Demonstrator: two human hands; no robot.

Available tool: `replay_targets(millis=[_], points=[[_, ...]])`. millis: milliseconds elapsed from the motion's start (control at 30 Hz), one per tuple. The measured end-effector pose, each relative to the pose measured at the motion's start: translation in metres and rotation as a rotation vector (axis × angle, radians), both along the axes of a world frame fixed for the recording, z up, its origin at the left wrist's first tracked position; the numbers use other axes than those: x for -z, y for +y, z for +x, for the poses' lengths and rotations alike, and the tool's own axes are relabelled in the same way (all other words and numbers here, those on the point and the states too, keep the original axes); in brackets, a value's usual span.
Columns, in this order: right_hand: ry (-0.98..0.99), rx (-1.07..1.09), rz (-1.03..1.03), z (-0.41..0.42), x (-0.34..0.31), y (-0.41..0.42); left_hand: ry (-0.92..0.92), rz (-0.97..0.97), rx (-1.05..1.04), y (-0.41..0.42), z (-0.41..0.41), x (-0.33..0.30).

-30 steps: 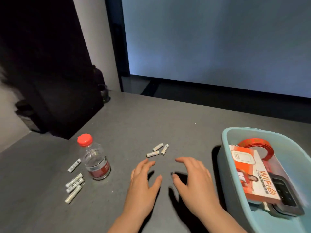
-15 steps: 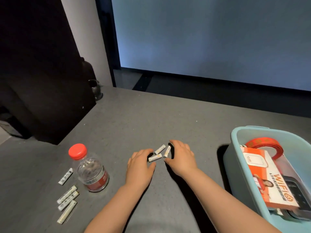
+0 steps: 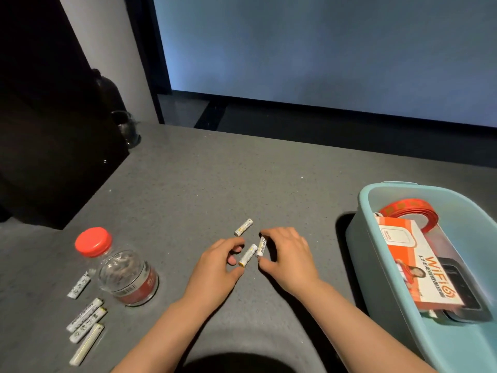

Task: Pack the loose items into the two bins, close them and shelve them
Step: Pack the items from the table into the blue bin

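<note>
Three white batteries lie mid-table. My left hand pinches one battery between thumb and fingers. My right hand pinches a second battery right beside it. The third battery lies free just beyond both hands. A light blue bin stands open at the right, holding an orange WiFi box, a red tape roll and a dark device. Several more white batteries lie at the near left.
A clear bottle with a red cap stands at the left, between the two battery groups. A large black block fills the far left of the grey table. A dark glass vessel sits behind it.
Both hands reached forward to the three batteries and closed on two of them. Those two batteries now lie nearer me, apart from the third.
</note>
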State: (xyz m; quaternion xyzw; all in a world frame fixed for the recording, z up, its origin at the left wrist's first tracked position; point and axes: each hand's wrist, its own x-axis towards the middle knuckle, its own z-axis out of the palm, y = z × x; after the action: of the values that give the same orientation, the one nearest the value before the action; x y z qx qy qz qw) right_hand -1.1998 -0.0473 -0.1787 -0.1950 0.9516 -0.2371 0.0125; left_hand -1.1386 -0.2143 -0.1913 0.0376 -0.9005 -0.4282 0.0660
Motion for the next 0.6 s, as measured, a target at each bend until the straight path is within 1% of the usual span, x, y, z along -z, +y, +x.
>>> replay_targets(millis=[133,267,400,500,567,600], points=[[-0.015,-0.081,-0.02,0.012,0.0,0.006,-0.066,0.016,0.12,-0.002,-0.009,-0.004],[-0.03,-0.091,-0.048,0.018,-0.003,0.009,-0.13,-0.045,0.263,-0.004,-0.02,-0.01],[-0.051,-0.085,-0.04,0.018,-0.004,0.01,-0.156,-0.104,0.347,-0.004,-0.028,-0.018],[-0.073,-0.071,-0.012,0.022,-0.01,0.01,-0.162,-0.155,0.352,-0.004,-0.029,-0.024],[-0.076,-0.046,0.005,0.027,-0.019,0.012,-0.135,-0.197,0.277,-0.004,-0.026,-0.026],[-0.07,-0.028,-0.004,0.031,-0.025,0.015,-0.103,-0.186,0.212,-0.001,-0.023,-0.028]])
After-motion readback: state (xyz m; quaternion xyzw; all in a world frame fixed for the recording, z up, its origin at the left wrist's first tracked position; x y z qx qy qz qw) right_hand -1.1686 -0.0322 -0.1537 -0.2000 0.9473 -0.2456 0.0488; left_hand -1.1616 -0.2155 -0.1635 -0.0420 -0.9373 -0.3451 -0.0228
